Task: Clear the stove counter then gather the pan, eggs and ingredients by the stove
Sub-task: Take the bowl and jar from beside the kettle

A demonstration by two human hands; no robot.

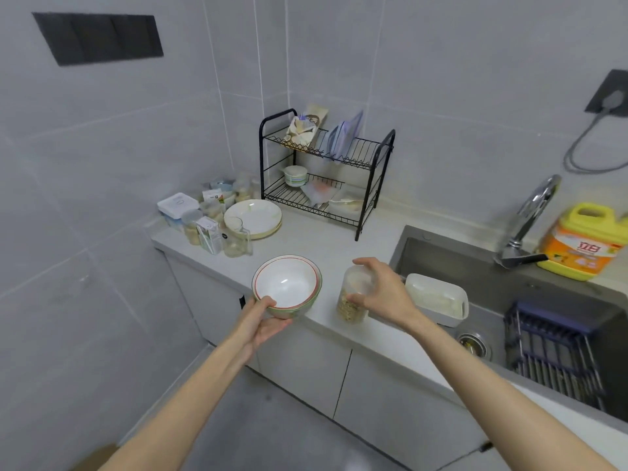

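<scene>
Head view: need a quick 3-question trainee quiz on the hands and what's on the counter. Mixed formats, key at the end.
1. True or false: the left hand holds the bowl at the front edge of the counter.
2. What does the right hand grip?
A) clear jar
B) yellow bottle
C) plate
3. Short answer: on which side of the jar, the person's left or right, does the white tub sit?

Key: 1 true; 2 A; 3 right.
</scene>
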